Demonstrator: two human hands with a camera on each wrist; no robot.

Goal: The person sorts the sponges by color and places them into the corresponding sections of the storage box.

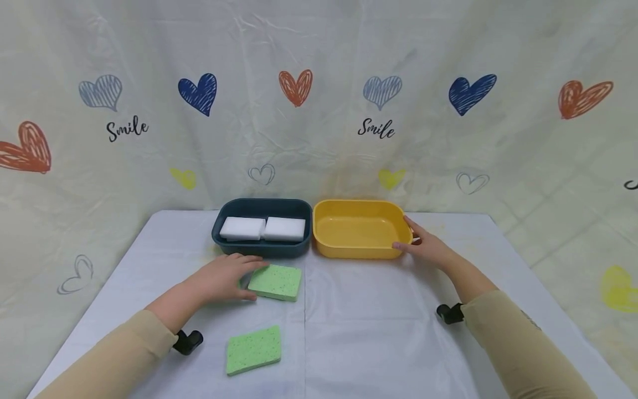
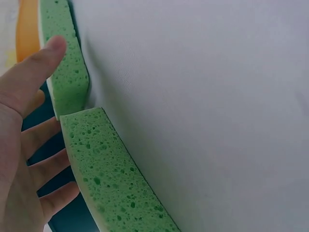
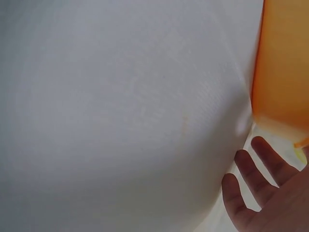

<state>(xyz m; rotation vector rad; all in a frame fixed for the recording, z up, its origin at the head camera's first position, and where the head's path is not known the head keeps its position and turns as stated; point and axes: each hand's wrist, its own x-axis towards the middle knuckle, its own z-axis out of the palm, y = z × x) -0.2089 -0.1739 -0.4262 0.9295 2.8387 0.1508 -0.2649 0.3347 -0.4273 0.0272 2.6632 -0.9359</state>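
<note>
My left hand (image 1: 222, 279) is at the left end of a green speckled sponge (image 1: 276, 282), thumb and fingers spread; whether they touch it is unclear. A second green sponge (image 1: 254, 350) lies nearer the front. In the left wrist view, the thumb of the left hand (image 2: 29, 121) overlaps one sponge (image 2: 70, 79), while another sponge (image 2: 113, 179) hides some fingertips. At the right end of an empty yellow container (image 1: 361, 252) is my right hand (image 1: 426, 246), its thumb at the front corner. The right wrist view shows the right hand (image 3: 270, 193) with straight, spread fingers beside the container (image 3: 282, 72).
A dark teal container (image 1: 259, 251) stands against the yellow one's left side, with two white blocks (image 1: 242, 228) side by side inside. Both containers are at the back of the white-covered table (image 1: 369, 332), before a hanging sheet (image 1: 339, 149) printed with hearts.
</note>
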